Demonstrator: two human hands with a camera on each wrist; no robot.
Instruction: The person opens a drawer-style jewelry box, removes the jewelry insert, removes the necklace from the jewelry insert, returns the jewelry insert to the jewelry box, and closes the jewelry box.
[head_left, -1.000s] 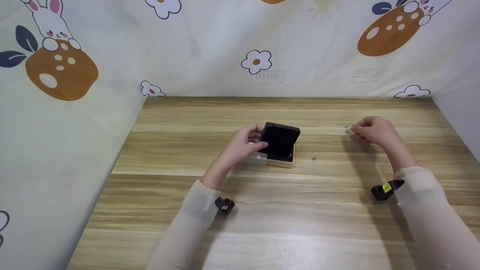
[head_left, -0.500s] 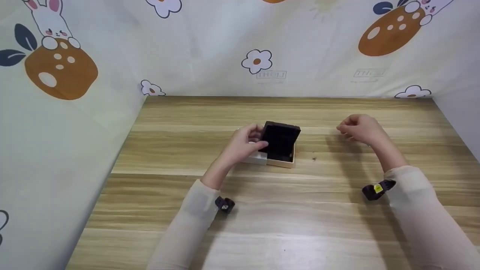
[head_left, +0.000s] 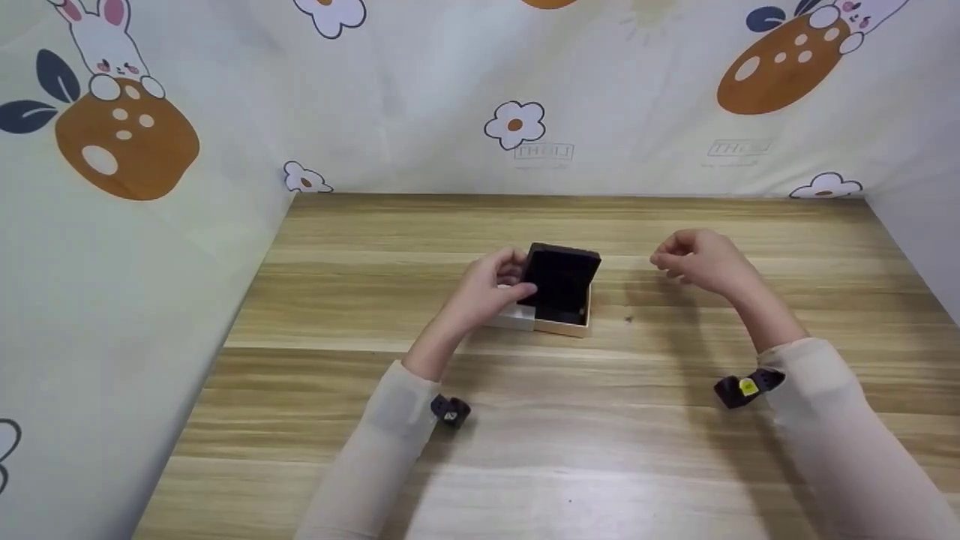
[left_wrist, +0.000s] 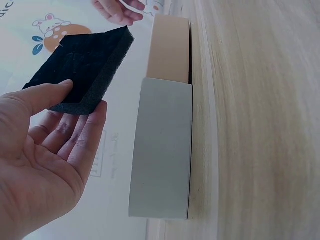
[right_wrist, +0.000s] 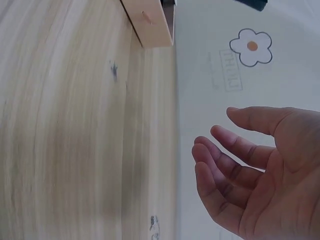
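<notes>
My left hand (head_left: 487, 291) pinches a black foam pad (left_wrist: 82, 67) between thumb and fingers. The pad is held tilted over a small drawer box, whose peach inner tray (head_left: 564, 328) sticks out of a grey sleeve (left_wrist: 162, 150). To the right, above the table, my right hand (head_left: 709, 262) has loosely bent fingers, with nothing between them in the right wrist view. A small silvery thing (right_wrist: 154, 227), too unclear to name, lies on the table at the bottom of that view; in the head view it cannot be seen.
The wood-grain table (head_left: 600, 420) carries a dark knot-like mark (head_left: 628, 319) right of the box. A printed cloth (head_left: 420, 97) with flowers and rabbits hangs behind the table and along its sides. Each sleeve cuff bears a small black camera (head_left: 450, 411).
My right hand has moved left towards the box, and the small silvery thing seen at its fingertips a second ago is no longer there. My left hand and the foam pad stay put.
</notes>
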